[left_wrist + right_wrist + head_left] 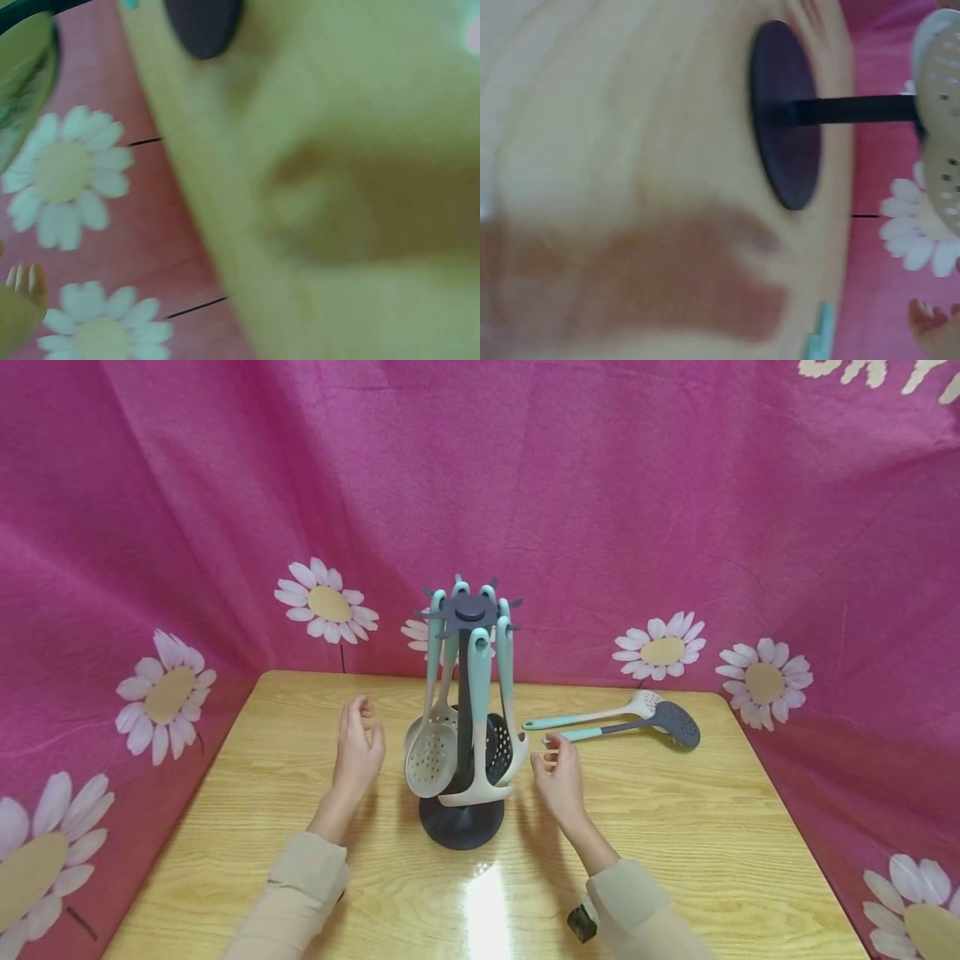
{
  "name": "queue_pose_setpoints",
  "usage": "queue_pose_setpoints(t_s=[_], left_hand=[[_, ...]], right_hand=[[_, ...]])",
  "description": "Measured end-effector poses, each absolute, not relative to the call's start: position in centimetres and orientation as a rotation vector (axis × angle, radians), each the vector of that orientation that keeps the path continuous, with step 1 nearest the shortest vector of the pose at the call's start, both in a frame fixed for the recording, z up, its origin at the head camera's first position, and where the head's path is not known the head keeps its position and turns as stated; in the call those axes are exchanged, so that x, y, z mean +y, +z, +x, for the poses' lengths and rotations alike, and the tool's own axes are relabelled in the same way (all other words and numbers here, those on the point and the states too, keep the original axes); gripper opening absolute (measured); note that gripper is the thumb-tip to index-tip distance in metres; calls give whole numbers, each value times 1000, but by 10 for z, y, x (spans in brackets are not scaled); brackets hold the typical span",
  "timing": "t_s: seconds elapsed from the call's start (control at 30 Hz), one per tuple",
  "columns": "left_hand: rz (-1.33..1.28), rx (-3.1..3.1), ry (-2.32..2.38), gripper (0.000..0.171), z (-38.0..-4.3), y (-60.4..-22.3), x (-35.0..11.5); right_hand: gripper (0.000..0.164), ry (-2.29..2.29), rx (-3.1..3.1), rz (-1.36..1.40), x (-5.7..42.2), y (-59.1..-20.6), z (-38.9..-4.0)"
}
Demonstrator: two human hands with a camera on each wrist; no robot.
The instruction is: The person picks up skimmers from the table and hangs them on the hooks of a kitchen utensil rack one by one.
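Observation:
A dark utensil stand (461, 822) is upright on the table, hung with several turquoise-handled kitchen tools. Among these are a pale skimmer (432, 762) with round holes and a white tool (480, 718) with a wide, curved lower end. To the left of the stand, my left hand (358, 756) is raised with loosely bent fingers, holding nothing. On the other side hovers my right hand (558, 781), also empty and loosely bent; its fingertips overlap the handle of a dark slotted spoon (678, 724) in the head view. The right wrist view shows that hand apart from the stand's base (787, 150).
A white perforated spoon (645, 702) lies behind the dark one, at the back right of the wooden table (675, 843). Pink cloth (570, 510) printed with daisies hangs behind and beside the table. A small dark object (582, 924) shows by the right sleeve.

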State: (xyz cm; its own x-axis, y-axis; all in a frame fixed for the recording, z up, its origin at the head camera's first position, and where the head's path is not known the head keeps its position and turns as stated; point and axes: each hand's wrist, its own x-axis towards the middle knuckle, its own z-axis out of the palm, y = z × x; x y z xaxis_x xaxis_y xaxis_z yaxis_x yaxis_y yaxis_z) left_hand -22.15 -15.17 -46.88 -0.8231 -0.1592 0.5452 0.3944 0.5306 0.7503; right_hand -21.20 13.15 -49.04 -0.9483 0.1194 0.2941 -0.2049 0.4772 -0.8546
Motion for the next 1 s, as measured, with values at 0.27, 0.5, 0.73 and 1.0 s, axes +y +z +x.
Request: queue_pose_setpoints(t_s=[0.27, 0.5, 0.73, 1.0], left_hand=[[37, -2572, -1568, 53, -220, -511, -150], [-180, -2674, -1462, 48, -228, -581, -150], [-295, -2704, -1569, 31, -197, -549, -125], [-239, -2572, -1644, 37, -193, -556, -112]], right_hand=[[41, 1481, -2655, 20, 124, -525, -203], [54, 1505, -2777, 93, 116, -536, -191], [47, 1511, -2854, 190, 111, -544, -180], [29, 1361, -2868, 304, 104, -550, -177]])
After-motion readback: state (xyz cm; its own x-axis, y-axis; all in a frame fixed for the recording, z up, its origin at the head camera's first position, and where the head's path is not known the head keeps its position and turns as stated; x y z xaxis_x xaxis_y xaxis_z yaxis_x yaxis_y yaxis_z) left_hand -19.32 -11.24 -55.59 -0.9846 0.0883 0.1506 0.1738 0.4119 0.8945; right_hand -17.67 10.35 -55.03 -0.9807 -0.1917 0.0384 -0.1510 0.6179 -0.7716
